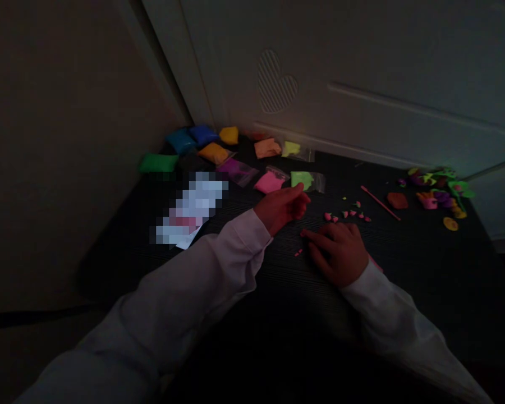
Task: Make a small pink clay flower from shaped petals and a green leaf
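The scene is very dim. My left hand [283, 206] is raised a little above the dark table [425, 269], fingers curled together toward a light green clay bag [302, 179]; what they pinch, if anything, is too dark to see. My right hand [336, 249] rests palm down on the table with fingers together, its fingertips at a small pink clay bit [303, 232]. Several tiny pink clay pieces [347, 214] lie just beyond it. A pink clay bag [269, 182] lies left of the green one.
Bags of clay in green [159, 163], blue [193, 137], orange [214, 152], yellow and purple line the table's back left. A thin pink stick [379, 202], a red clay patch [398, 200] and a heap of coloured clay shapes [440, 191] are at right. A white door stands behind.
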{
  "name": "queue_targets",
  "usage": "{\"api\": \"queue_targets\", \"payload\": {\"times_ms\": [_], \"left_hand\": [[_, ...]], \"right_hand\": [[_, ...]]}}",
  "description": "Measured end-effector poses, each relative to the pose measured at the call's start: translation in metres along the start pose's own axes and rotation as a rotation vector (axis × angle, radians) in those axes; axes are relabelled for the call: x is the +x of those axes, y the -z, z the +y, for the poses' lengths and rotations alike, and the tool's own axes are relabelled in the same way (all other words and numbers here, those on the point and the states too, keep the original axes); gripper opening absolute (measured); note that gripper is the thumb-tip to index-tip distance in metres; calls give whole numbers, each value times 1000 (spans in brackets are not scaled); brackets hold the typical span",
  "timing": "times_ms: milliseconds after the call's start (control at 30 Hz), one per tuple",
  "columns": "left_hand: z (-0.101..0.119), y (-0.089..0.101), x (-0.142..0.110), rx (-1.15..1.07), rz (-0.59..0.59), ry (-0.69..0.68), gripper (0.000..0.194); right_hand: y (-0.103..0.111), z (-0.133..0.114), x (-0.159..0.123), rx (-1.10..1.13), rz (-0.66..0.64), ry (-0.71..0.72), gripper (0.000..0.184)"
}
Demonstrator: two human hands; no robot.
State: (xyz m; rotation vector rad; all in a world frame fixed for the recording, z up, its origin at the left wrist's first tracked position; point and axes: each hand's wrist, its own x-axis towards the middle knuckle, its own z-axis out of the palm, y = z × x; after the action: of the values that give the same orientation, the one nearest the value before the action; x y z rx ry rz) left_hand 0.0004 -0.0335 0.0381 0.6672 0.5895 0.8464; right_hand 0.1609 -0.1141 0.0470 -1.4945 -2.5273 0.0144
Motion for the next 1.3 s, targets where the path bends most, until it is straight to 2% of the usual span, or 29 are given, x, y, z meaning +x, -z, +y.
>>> {"api": "queue_targets", "payload": {"times_ms": [167, 400, 633, 900, 1100, 1300], "left_hand": [[0, 0, 0, 8, 0, 13, 35], [1, -2, 0, 0, -2, 7, 34], [1, -3, -1, 0, 11, 7, 34], [1, -3, -1, 1, -2, -2, 33], [0, -2, -1, -8, -13, -6, 33], [1, -3, -1, -8, -5, -3, 32]], "right_hand": [[0, 2, -1, 16, 35, 4, 31], [0, 0, 0, -12, -21, -13, 29], [0, 1, 0, 46, 18, -26, 30], [1, -1, 0, 44, -17, -3, 29], [-1, 1, -1, 70, 64, -5, 29], [0, -1, 1, 27, -10, -1, 30]]}}
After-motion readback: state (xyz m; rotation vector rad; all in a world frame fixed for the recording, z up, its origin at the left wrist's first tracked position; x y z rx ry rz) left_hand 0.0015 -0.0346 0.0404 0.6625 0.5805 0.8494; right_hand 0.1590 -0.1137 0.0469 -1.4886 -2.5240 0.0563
